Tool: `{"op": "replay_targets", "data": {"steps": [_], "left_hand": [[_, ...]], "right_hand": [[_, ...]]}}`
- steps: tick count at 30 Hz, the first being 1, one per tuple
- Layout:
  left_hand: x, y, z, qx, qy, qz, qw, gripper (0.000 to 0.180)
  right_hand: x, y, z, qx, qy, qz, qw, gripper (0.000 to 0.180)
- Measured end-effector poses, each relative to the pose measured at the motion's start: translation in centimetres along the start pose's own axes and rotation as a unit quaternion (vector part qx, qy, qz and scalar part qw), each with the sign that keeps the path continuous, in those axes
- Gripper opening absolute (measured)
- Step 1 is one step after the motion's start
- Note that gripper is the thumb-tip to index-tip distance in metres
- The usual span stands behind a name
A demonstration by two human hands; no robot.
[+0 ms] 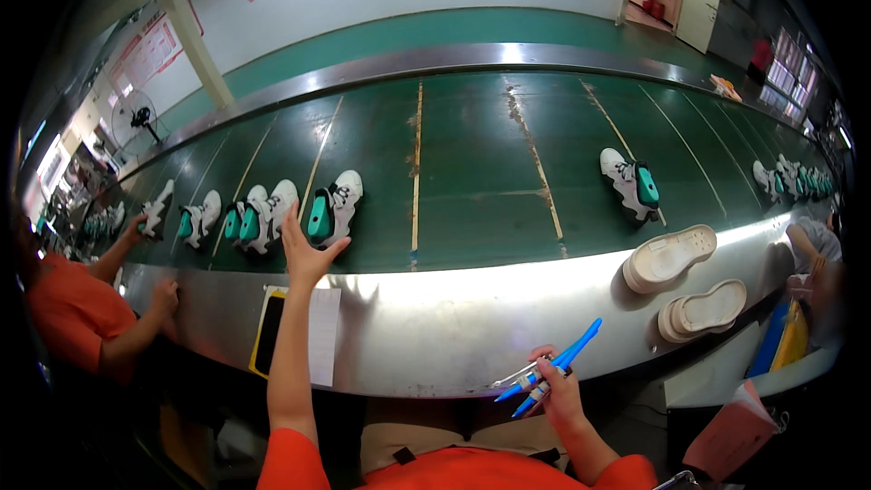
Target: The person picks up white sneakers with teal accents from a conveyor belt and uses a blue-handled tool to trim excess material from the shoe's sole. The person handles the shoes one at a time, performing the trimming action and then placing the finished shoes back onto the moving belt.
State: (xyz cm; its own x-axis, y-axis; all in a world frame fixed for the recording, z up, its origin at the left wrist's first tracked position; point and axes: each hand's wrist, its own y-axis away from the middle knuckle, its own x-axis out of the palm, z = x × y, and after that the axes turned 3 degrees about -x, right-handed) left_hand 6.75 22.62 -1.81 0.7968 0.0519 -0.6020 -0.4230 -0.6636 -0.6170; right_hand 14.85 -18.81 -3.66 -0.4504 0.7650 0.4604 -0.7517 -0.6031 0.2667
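My left hand [310,252] reaches over the green conveyor belt [472,172], thumb and fingers spread open. It is at the heel of a white and grey shoe with a teal insert [337,207]; whether it touches the shoe I cannot tell. Just left of it stands a pair of similar shoes [269,210]. Over the near metal edge, my right hand [558,390] is closed around blue pen-like tools [576,347] and a thin silvery tool [517,375].
Two cream shoe soles [673,259] rest on the metal ledge [426,327] at right. White paper [323,336] and a yellow-edged black phone-like object [268,331] lie under my left forearm. A single shoe [631,186] stands right of centre. At left, a co-worker [82,308] holds another shoe [158,209].
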Motion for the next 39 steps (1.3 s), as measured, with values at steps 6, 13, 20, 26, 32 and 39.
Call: {"op": "replay_targets", "data": {"steps": [6,13,20,26,32,39], "left_hand": [[3.6,-2.3,3.8,-0.053,-0.011,0.101,0.993,0.088],[-0.1,-1.3,-4.8,-0.017,0.008,0.275,0.961,0.077],[-3.1,13.0,-15.0,0.013,0.052,0.228,0.972,0.068],[-3.6,15.9,-20.1,0.026,0.012,0.316,0.948,0.071],[-0.2,8.6,-16.3,-0.147,0.138,0.360,0.911,0.031],[11.9,7.1,-11.8,-0.214,0.237,0.428,0.846,0.040]], "right_hand": [[-0.7,0.4,0.3,-0.062,-0.018,-0.019,0.998,0.013],[-1.5,2.2,2.0,-0.067,0.021,-0.049,0.996,0.012],[-1.9,1.8,1.8,-0.043,-0.005,-0.067,0.997,0.013],[-2.5,1.3,1.5,-0.052,-0.005,-0.084,0.995,0.015],[-2.4,0.8,1.6,-0.097,0.002,-0.118,0.988,0.013],[-1.5,-0.3,1.6,-0.176,-0.001,-0.114,0.978,0.017]]}}
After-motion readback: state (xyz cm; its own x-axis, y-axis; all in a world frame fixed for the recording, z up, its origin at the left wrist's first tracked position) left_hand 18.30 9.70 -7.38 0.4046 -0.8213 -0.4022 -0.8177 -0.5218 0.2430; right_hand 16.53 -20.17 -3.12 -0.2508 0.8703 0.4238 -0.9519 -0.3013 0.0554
